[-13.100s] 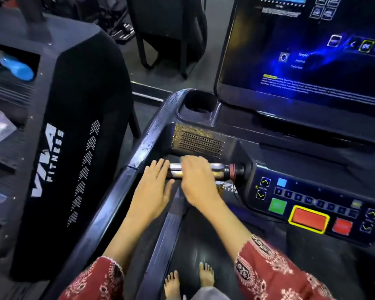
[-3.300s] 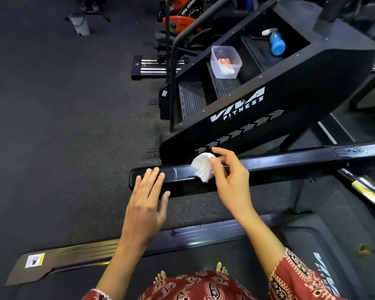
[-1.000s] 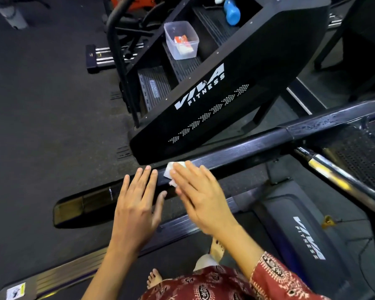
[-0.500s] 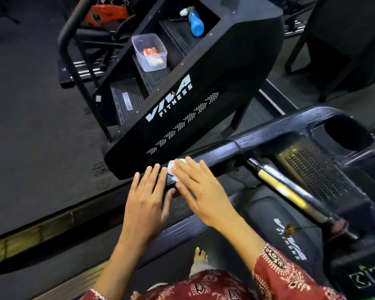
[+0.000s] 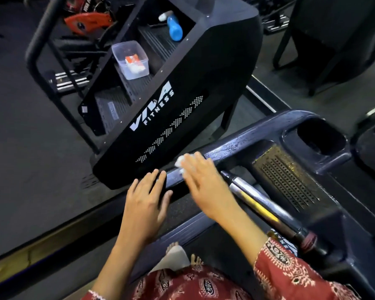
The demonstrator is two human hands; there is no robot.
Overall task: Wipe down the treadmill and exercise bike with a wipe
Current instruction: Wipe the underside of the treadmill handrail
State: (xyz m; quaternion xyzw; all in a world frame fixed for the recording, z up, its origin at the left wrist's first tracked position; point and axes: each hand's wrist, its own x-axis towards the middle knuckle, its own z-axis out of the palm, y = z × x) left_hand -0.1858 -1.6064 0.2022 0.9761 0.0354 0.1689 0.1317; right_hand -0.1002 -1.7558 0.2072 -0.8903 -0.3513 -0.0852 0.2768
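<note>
Two bare hands reach forward over the dark side rail of the treadmill, both forearms coming up from red patterned sleeves at the near edge. Right hand lies palm down on the rail, fingers stretched out flat and pointing far-left, pressing a small white wipe against the rail top; only the wipe's far edge peeks out past the fingertips. That grip is a flat press on the wipe, not a closed fist. Left hand sits just beside it on the left, also palm down, fingers spread and released, holding nothing, its fingertips resting on the same rail. The two hands are close but apart.

Just right of the right wrist runs a shiny chrome handlebar, and beyond it a perforated grille and a cup recess in the console. Far-left of the rail stands a black stair machine marked VIVA FITNESS; on its steps sit a clear plastic tub and a blue bottle. Bare feet show below on the treadmill deck.
</note>
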